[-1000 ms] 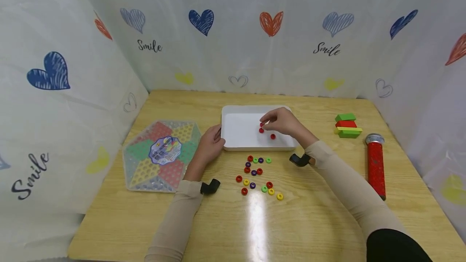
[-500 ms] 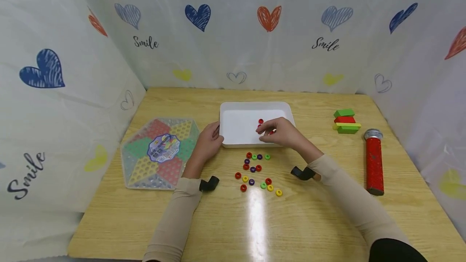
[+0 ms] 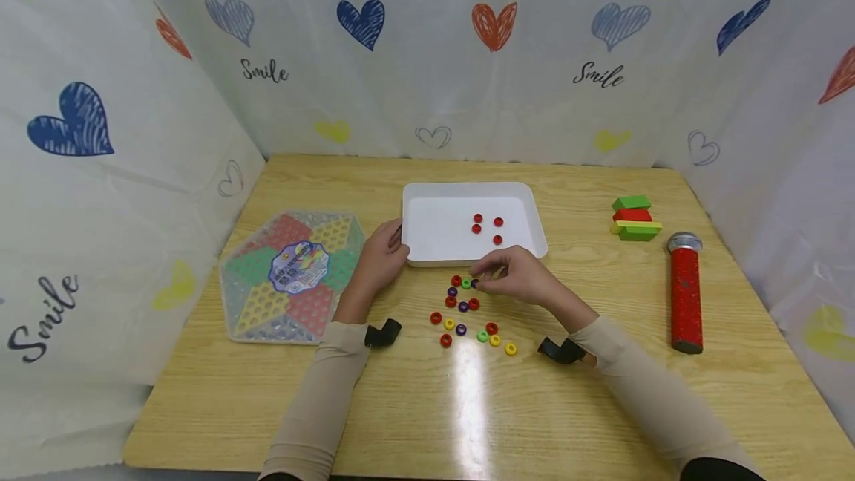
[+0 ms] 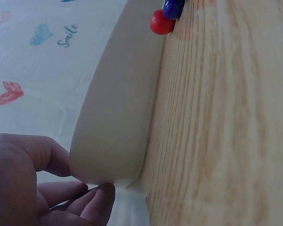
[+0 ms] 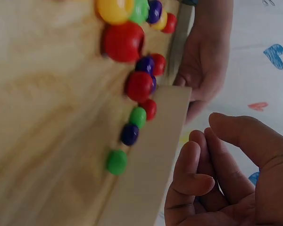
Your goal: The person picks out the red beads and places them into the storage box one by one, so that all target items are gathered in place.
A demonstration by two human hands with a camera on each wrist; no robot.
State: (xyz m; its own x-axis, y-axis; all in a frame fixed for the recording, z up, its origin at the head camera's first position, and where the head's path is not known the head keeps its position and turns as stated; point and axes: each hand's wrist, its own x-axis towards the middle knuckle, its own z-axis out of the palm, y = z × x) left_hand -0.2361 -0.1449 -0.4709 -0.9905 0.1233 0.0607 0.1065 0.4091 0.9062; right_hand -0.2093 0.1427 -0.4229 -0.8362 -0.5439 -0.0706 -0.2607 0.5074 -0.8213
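Observation:
My left hand (image 3: 382, 258) grips the left end of a shallow white tray (image 3: 437, 225). In the left wrist view its thumb and fingers pinch the tray's corner (image 4: 108, 165). Several red ring beads (image 3: 498, 240) lie inside the tray, toward its right half. My right hand (image 3: 514, 273) hovers at the tray's near edge, over the top row of beads on the table, partly covering them. The right wrist view shows its fingers loosely bent, with nothing between them and the thumb. Below that hand are a green bead (image 5: 116, 162) and a purple bead (image 5: 129, 134).
More red, purple, green and yellow beads (image 3: 495, 341) are spread on the wooden table (image 3: 401, 407) before the tray. A hexagonal patterned board (image 3: 294, 277) lies left. At right are stacked coloured blocks (image 3: 636, 220) and a red glittery cylinder (image 3: 686, 295) with a silver end.
My right hand has moved from inside the tray toward me, to the beads at its near edge, leaving red beads in the tray. My left hand stays on the tray.

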